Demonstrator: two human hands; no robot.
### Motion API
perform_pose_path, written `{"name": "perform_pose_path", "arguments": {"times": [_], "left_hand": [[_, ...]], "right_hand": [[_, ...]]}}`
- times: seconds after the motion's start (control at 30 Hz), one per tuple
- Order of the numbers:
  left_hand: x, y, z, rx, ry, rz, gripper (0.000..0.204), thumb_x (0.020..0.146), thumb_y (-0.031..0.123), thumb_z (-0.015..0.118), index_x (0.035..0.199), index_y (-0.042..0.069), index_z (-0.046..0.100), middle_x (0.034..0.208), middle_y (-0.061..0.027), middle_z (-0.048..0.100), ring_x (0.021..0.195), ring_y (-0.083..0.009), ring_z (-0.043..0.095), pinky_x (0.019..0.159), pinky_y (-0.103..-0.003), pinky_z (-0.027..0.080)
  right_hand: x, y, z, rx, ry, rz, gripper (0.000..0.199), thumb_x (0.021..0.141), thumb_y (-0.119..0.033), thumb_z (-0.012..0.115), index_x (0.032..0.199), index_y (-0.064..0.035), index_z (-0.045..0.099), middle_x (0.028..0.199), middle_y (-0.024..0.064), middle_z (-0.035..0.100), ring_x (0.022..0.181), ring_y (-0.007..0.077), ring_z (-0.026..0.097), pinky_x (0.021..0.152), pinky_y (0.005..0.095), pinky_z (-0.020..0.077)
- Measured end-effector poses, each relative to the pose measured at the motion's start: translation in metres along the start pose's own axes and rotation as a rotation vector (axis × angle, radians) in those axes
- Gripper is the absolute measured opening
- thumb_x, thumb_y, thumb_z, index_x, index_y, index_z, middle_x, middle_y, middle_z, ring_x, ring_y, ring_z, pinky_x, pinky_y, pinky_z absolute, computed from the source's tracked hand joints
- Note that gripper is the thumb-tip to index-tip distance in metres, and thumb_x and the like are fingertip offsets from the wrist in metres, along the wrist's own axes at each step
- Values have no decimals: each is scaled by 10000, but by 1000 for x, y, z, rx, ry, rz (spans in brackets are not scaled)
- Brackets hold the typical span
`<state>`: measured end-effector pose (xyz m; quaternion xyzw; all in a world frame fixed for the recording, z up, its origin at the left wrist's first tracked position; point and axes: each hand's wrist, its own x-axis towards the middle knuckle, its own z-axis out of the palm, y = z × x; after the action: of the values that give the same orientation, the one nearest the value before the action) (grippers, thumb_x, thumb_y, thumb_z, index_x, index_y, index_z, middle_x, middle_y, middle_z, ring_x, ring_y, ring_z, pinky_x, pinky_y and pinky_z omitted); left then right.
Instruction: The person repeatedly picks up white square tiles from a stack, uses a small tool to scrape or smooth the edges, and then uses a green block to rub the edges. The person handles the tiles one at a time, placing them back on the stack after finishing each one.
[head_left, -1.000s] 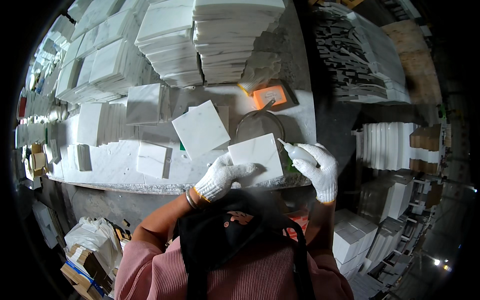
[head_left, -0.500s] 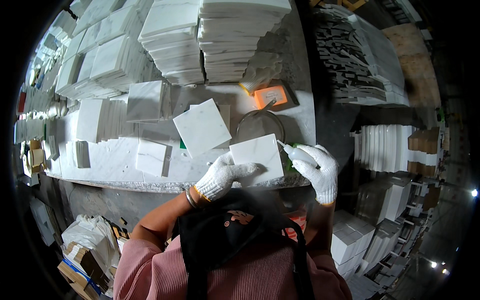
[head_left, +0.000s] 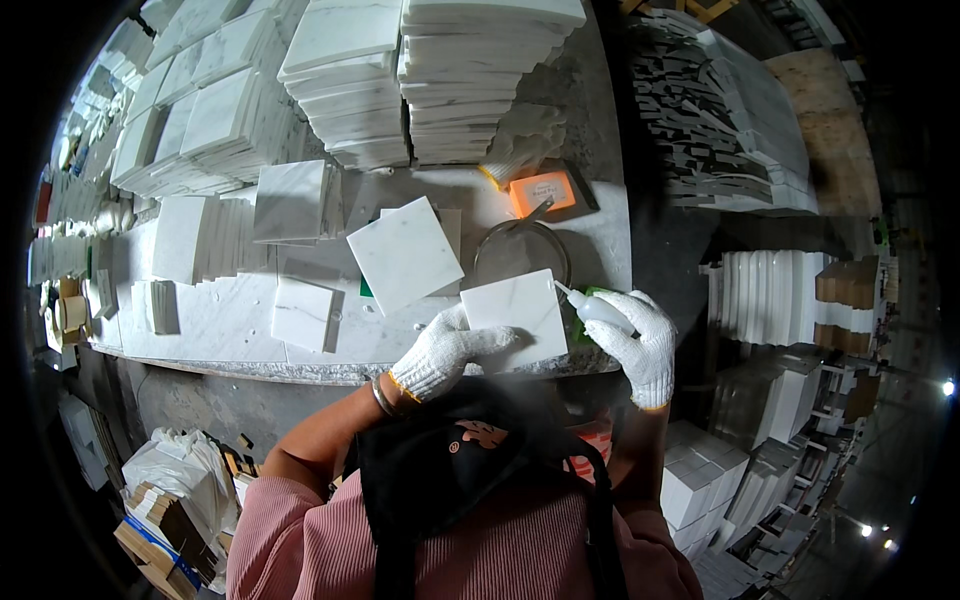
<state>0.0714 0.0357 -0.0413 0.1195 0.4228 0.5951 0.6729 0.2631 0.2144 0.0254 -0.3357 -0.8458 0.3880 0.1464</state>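
Note:
My left hand (head_left: 445,352), in a white knit glove, grips a white marble tile (head_left: 528,308) by its near left corner, thumb across the top face. In my gloved right hand (head_left: 646,345) is a small translucent squeeze bottle (head_left: 605,311), its thin nozzle pointing left at the tile's far right corner. The tip is at or very near that edge; contact cannot be made out. Just beyond the tile lies a round, dark-rimmed dish (head_left: 565,250) with a flat tool (head_left: 532,215) across its rim. Another marble tile (head_left: 405,255) rests turned on further pieces, left of the dish.
An orange box (head_left: 543,193) sits behind the dish, beside a loose glove (head_left: 493,174). Tall stacks of marble tiles (head_left: 340,90) fill the table's back. Leaning tiles (head_left: 185,240) and a single tile (head_left: 303,313) stand to the left. Something green (head_left: 580,328) lies under the bottle.
Almost nothing differs. The tile and both hands hold the same pose, apart from a very slight shift.

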Motion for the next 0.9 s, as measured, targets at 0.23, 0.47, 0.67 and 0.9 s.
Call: {"name": "perform_pose_path", "arguments": {"times": [0.23,0.47,0.67,0.9], "left_hand": [[-1,4,-2,-2,-13,-50,329,930,175,682,1217,17,645,1111,-53,711,935,-115,640,826,-283,527],[1,2,0,26,41,-32,290,941,196,656,1141,-13,689,1041,-60,720,771,-106,608,698,-262,497],[7,-8,-7,-13,51,-89,297,941,199,663,1148,-12,683,1029,-66,725,746,-107,601,671,-261,482],[10,-14,-13,71,126,-155,313,936,217,683,1141,-20,689,1007,-68,721,729,-107,596,662,-258,479]], "right_hand": [[0,1,0,103,-1,84,349,739,-84,802,1067,0,720,972,123,709,865,218,683,772,320,535],[10,56,5,289,195,273,288,837,-84,744,1097,11,664,939,79,691,862,138,642,779,270,525],[45,99,26,351,219,239,318,802,-120,794,1068,-11,658,956,80,691,852,144,650,781,313,526],[73,126,48,63,71,324,390,770,-52,752,1151,-100,683,946,72,717,810,144,655,731,295,516]]}}
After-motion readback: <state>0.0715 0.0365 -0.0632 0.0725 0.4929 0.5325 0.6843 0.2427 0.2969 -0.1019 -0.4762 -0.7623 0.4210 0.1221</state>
